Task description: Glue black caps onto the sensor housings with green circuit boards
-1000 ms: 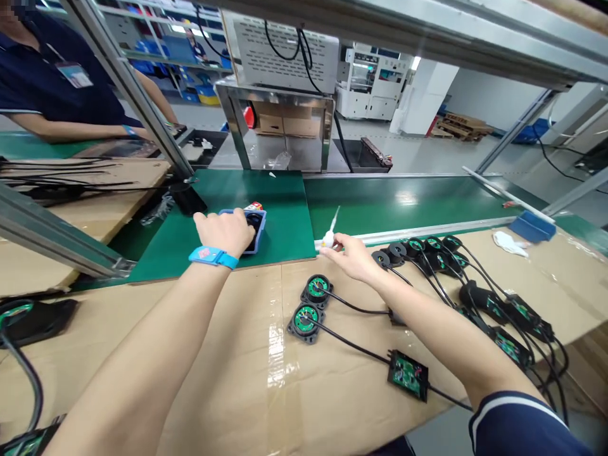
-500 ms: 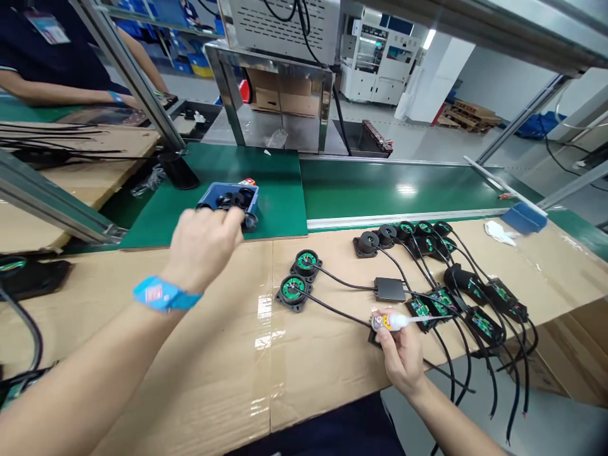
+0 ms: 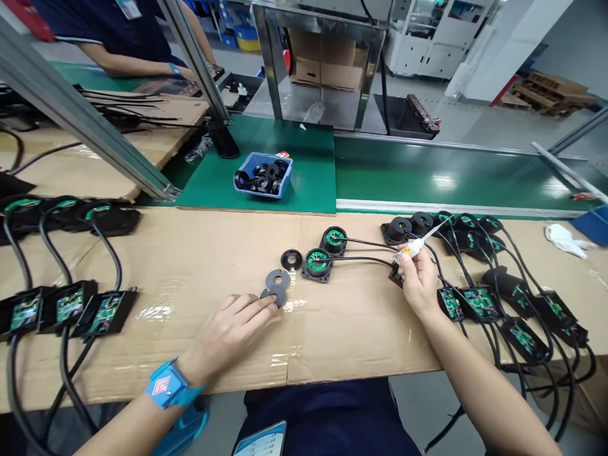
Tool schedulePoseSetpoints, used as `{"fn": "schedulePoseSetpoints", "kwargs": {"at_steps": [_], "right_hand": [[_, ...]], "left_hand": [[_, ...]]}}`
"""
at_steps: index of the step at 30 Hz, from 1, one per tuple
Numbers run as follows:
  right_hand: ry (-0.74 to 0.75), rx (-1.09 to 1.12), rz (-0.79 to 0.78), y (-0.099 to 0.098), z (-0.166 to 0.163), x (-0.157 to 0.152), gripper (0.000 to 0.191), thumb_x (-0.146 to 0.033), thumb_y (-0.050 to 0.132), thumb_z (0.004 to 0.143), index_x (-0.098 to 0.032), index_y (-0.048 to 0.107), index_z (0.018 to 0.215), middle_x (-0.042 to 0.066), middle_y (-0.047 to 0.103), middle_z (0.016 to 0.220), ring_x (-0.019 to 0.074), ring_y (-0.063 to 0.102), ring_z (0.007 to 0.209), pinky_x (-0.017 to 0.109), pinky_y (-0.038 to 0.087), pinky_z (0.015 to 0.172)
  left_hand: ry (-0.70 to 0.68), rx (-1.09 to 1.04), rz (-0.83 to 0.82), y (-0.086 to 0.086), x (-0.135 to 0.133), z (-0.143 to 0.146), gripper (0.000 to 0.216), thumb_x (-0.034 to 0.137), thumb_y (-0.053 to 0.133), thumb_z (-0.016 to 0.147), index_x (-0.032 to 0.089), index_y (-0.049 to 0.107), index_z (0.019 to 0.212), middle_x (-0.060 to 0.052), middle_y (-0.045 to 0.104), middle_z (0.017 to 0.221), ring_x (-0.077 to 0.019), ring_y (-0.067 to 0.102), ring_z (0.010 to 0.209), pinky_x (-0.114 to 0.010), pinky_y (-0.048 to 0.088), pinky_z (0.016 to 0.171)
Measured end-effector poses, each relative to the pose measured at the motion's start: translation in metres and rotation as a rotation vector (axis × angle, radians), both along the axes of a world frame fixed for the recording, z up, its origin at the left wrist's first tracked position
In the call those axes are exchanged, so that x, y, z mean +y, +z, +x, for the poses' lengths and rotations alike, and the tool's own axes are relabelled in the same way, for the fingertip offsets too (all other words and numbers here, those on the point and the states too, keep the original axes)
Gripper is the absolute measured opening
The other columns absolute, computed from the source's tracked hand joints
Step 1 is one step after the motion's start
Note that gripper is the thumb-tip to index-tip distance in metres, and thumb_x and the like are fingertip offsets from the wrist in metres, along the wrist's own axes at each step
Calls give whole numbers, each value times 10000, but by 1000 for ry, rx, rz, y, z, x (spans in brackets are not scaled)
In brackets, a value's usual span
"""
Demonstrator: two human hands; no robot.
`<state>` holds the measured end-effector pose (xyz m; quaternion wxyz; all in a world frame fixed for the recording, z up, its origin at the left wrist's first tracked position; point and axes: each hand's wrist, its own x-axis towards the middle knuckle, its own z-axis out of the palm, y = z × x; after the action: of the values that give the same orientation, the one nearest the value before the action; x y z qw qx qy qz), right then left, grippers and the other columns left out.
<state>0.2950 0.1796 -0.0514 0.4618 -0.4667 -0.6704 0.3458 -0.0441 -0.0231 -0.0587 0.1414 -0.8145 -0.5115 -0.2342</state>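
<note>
My left hand (image 3: 242, 329) reaches over the cardboard with its fingers stretched out, fingertips touching a dark grey disc (image 3: 274, 295). A second grey disc (image 3: 272, 278), with a centre hole and a slot, lies partly against it. Just beyond is a black ring-shaped cap (image 3: 291, 259). Two round black housings (image 3: 317, 263) with green circuit boards inside sit to the right, cables running from them. My right hand (image 3: 418, 278) is closed around a small white glue bottle (image 3: 410, 249), its long thin nozzle pointing up and right. A small black box (image 3: 396, 275) is partly hidden behind that hand.
A blue bin (image 3: 263, 190) of black caps stands on the green board (image 3: 308, 183). Cabled housings and open circuit boxes (image 3: 525, 339) crowd the right; more boxes (image 3: 107, 313) lie left. A metal post (image 3: 194, 60) rises at the left. A co-worker's arm (image 3: 128, 63) shows beyond.
My left hand has come back from the blue bin to the cardboard, where discs and a black cap now lie. The right hand's bottle nozzle has tilted upward. The view has shifted.
</note>
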Motion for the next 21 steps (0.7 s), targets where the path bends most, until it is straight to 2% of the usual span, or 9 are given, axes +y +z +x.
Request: {"fn": "schedulePoseSetpoints", "kwargs": {"at_steps": [2, 5, 7, 9, 11, 14, 17, 21], "right_hand": [[23, 81, -46, 6, -4, -4, 309, -506, 614, 987, -219, 634, 1102, 3, 642, 861, 140, 553, 644, 275, 456, 596], [81, 224, -136, 20, -20, -9, 280, -491, 583, 973, -232, 596, 1079, 23, 662, 921, 134, 563, 635, 262, 439, 547], [125, 313, -200, 32, -37, -10, 278, -482, 581, 936, -238, 586, 1069, 34, 663, 932, 141, 573, 647, 261, 435, 528], [163, 386, -263, 42, -55, -9, 298, -486, 579, 893, -242, 587, 1063, 21, 630, 874, 141, 545, 623, 262, 419, 508], [186, 447, -318, 50, -71, -9, 326, -507, 565, 870, -246, 580, 1064, -10, 565, 790, 127, 469, 565, 256, 384, 482], [198, 510, -392, 52, -84, -11, 379, -583, 538, 890, -262, 536, 1091, -70, 448, 665, 111, 323, 486, 238, 316, 449], [192, 539, -455, 46, -84, -14, 410, -656, 578, 907, -289, 468, 1054, -107, 401, 600, 103, 255, 447, 225, 282, 432], [146, 571, -488, 41, -76, -16, 483, -676, 706, 857, -302, 433, 993, -121, 405, 586, 89, 252, 444, 203, 278, 426]], "left_hand": [[12, -81, -23, 4, -4, 0, 92, 241, 668, 1008, 247, 685, 1098, -25, 818, 1045, -188, 685, 835, -338, 480, 754], [92, -205, -74, 17, 7, -2, 169, 264, 636, 1023, 242, 636, 1191, -69, 786, 1137, -219, 710, 995, -365, 532, 884], [167, -270, -139, 25, 29, -3, 265, 314, 619, 1034, 214, 582, 1276, -111, 749, 1211, -262, 692, 1131, -413, 536, 968], [188, -304, -229, 29, 58, -1, 457, 451, 691, 986, 205, 543, 1342, -131, 714, 1293, -304, 669, 1211, -452, 535, 1008], [173, -318, -313, 27, 87, 7, 636, 550, 796, 881, 209, 542, 1354, -131, 709, 1314, -338, 671, 1212, -472, 541, 994], [152, -347, -391, 18, 113, 25, 599, 519, 859, 821, 217, 583, 1260, -101, 746, 1207, -333, 705, 1106, -471, 550, 940], [143, -399, -394, 14, 111, 40, 460, 449, 819, 864, 217, 572, 1174, -84, 742, 1152, -313, 708, 1084, -485, 543, 980], [116, -467, -322, 23, 83, 51, 373, 378, 718, 938, 199, 537, 1211, -98, 684, 1148, -290, 694, 1103, -426, 582, 933]]}}
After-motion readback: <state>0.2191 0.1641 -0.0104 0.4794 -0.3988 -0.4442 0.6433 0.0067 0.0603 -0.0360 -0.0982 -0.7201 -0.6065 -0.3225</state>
